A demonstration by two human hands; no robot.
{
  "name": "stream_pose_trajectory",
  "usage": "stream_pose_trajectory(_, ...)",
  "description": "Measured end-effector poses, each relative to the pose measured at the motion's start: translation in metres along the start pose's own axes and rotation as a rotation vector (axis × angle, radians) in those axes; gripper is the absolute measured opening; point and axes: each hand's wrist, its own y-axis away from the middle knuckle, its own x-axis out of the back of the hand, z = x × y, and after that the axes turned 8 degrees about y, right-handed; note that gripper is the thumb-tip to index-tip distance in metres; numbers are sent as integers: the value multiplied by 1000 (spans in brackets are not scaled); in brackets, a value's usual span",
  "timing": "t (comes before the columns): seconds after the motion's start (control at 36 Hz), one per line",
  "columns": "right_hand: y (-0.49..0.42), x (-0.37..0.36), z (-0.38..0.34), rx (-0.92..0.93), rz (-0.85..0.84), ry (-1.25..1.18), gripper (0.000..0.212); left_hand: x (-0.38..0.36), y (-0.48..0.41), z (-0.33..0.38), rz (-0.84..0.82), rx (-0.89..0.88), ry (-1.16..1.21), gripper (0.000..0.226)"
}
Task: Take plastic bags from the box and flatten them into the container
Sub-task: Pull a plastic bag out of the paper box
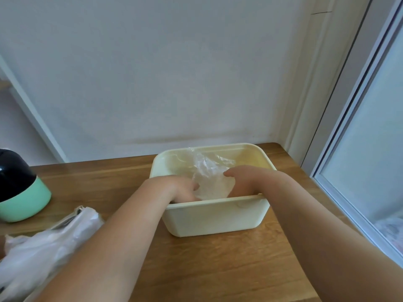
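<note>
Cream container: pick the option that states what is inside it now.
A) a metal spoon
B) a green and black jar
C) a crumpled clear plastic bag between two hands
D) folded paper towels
C: inside the cream container a crumpled clear plastic bag lies between the left hand and the right hand, which both reach in over the rim.

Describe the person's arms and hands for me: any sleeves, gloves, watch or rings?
The left forearm and right forearm are bare up to the frame edge: no sleeves, watch or bracelet show. The left hand and right hand wear no gloves. Rings cannot be checked, since most fingers are hidden behind the wall of the cream container.
</note>
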Motion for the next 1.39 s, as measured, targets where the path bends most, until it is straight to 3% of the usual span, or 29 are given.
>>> stream_pose_trajectory(0.08,2,1,0,0,86,-40,76,2,4,3,64,-7,79,64)
stream_pose_trajectory(0.19,10,6,1,3,267,-85,62,4,12,-2,288,-23,148,81)
stream_pose_trajectory(0.36,34,13,-10,18,516,-62,47,5,42,-16,630,-123,182,53)
stream_pose_trajectory(0.56,59,0,-67,244,734,-334,34,-10,91,-50,783,-133,335,31)
stream_pose_trajectory(0.75,61,-30,-139,464,657,-510,24,-37,147,-96,878,-27,406,23)
stream_pose_trajectory(0.89,52,-51,-179,533,558,-538,25,-60,166,-125,796,81,446,25)
stream_pose_trajectory(1.06,44,-70,-204,528,417,-503,39,-77,170,-137,720,117,445,27)
stream_pose_trajectory(1.25,40,-75,-207,545,412,-489,42,-81,166,-141,775,93,458,17)
stream_pose_trajectory(1.39,40,-75,-206,574,371,-461,41,-79,160,-142,922,10,789,14)
